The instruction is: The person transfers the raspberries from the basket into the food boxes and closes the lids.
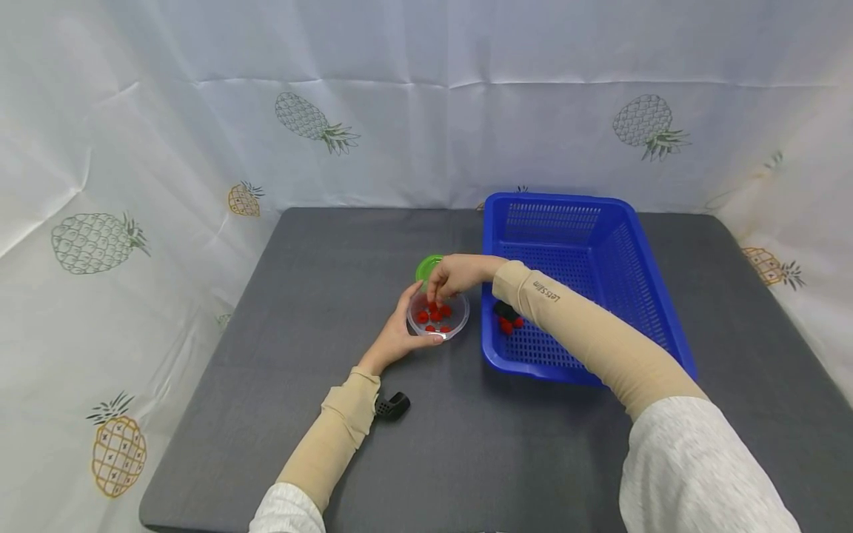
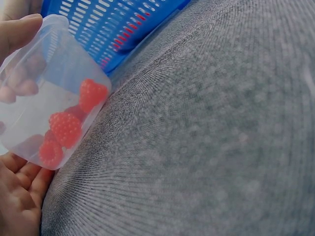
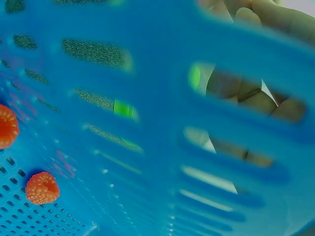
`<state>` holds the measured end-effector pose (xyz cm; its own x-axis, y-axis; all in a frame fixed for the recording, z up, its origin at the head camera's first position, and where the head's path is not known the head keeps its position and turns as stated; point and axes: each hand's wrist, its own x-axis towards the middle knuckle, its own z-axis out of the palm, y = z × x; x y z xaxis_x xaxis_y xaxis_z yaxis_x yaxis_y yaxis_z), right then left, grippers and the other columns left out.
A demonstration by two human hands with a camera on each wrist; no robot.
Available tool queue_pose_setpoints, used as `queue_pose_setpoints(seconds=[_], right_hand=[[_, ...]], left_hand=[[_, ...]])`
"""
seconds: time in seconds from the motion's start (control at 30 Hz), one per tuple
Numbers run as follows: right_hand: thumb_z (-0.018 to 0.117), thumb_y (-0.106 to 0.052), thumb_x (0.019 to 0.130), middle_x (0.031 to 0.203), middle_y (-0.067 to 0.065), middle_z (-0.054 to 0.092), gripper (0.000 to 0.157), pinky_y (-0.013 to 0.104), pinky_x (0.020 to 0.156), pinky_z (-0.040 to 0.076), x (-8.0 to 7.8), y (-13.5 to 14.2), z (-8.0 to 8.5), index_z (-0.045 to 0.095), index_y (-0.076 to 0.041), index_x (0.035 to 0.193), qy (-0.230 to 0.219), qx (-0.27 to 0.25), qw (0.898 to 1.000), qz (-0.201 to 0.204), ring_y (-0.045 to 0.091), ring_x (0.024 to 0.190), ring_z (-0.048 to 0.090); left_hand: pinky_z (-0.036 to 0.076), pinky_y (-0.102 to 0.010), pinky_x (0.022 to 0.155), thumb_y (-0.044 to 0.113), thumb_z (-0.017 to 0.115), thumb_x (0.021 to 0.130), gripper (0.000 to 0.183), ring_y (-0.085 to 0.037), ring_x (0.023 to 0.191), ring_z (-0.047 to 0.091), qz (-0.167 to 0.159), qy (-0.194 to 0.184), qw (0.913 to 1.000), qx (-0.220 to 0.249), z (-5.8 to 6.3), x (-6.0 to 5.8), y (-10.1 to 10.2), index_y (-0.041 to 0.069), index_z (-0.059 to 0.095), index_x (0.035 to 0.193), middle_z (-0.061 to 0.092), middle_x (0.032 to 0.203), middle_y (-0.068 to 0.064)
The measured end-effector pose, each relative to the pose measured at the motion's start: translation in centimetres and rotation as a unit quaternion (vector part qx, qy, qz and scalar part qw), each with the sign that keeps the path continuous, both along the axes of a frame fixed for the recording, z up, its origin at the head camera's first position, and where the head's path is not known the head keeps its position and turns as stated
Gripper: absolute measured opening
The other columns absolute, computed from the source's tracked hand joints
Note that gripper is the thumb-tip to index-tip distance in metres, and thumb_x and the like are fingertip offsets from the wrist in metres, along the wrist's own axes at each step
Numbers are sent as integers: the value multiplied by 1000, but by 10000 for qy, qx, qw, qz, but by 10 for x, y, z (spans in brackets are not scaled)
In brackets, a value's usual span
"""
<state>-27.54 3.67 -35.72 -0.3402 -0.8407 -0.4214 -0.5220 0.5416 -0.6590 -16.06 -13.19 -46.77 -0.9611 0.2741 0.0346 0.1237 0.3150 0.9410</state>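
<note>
L hand [image 1: 397, 334] grips clear tub [image 2: 59, 93] w/ red raspberries [image 2: 65, 130]; R hand [image 1: 460, 274] at its mouth, can't tell if pinching one; blue basket [image 1: 621, 277] alongside.

The head camera looks forward and down from high up, seeing most of the worktop [image 1: 300, 318]. The left wrist camera sits low and close, facing the tub's [image 2: 61, 96] side. The right wrist camera looks from inside the basket [image 3: 160, 103], very near its wall. All three views share the basket.
</note>
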Motion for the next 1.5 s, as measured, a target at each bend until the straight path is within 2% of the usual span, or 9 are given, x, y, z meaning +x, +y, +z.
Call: queue_pose_setpoints(seconds=[0.3, 0.43, 0.73, 0.87, 1.0, 1.13, 1.3, 1.4, 1.5], right_hand=[[59, -11, 89, 96, 7, 71, 20, 28, 74, 51, 0, 6, 7, 68, -7, 107, -415, -339, 9974, -479, 21, 82, 60], [60, -18, 90, 102, 8, 71, 25, 36, 83, 52, -1, 13, 14, 67, -8, 112, -688, -582, 9928, -793, 31, 96, 61], [57, -28, 93, 102, 11, 68, 30, 34, 80, 51, -7, 43, 30, 64, -12, 118, -816, -1402, 9769, -1391, 22, 89, 59], [61, -31, 90, 100, 10, 67, 30, 34, 82, 50, -11, 61, 34, 65, -15, 115, -958, -1852, 9626, -1730, 22, 92, 60], [61, -26, 91, 92, 8, 67, 26, 35, 75, 47, -14, 79, 34, 66, -11, 112, -1295, -2443, 9358, -2186, 26, 79, 52], [59, -22, 92, 83, 2, 66, 23, 30, 68, 41, -18, 96, 26, 65, -8, 110, -1485, -2856, 9071, -2713, 20, 69, 45], [59, -28, 92, 81, 0, 63, 39, 26, 65, 39, -22, 113, 11, 58, -1, 119, -1413, -2939, 8804, -3443, 14, 67, 46], [58, -35, 91, 85, -1, 63, 46, 27, 66, 40, -23, 121, 1, 55, -2, 123, -1043, -2736, 8720, -3923, 13, 67, 47], [58, -40, 90, 92, 2, 65, 49, 33, 75, 45, -23, 126, -9, 56, -5, 124, -517, -2180, 8818, -4150, 19, 77, 53]], left_hand=[[26, -52, 112, 12, 73, 77, 96, -31, 136, 35, -212, -51, 9997, 140, 29, 10, 4, 14, 10, 149, 27, 151, -12], [27, -52, 111, 14, 74, 77, 95, -33, 134, 36, -211, -55, 9995, 223, 35, 14, 5, 16, 11, 149, 28, 150, -13], [22, -53, 114, 17, 76, 75, 99, -28, 136, 36, -61, -103, 9997, 195, 5, 1, 1, 28, 11, 149, 32, 149, -9], [22, -51, 115, 19, 78, 74, 99, -24, 135, 37, -32, -23, 9997, 225, 2, -1, 2, 30, 13, 147, 36, 147, -7], [21, -50, 115, 16, 78, 74, 98, -25, 135, 37, -17, 7, 9998, 187, 4, -1, 4, 29, 14, 148, 37, 147, -9], [20, -55, 114, 9, 75, 75, 96, -33, 135, 35, -102, 80, 9997, 216, 16, 4, 6, 18, 14, 149, 36, 146, -19], [21, -56, 112, 9, 73, 77, 94, -39, 134, 34, -194, 59, 9997, 161, 34, 13, 8, 9, 13, 148, 33, 146, -25], [20, -55, 113, 10, 73, 77, 93, -37, 136, 32, -162, -17, 9998, 135, 37, 14, 9, 10, 13, 148, 32, 147, -23], [19, -54, 114, 9, 72, 77, 93, -35, 137, 31, -156, -64, 9997, 152, 37, 14, 9, 12, 13, 148, 31, 149, -21]])
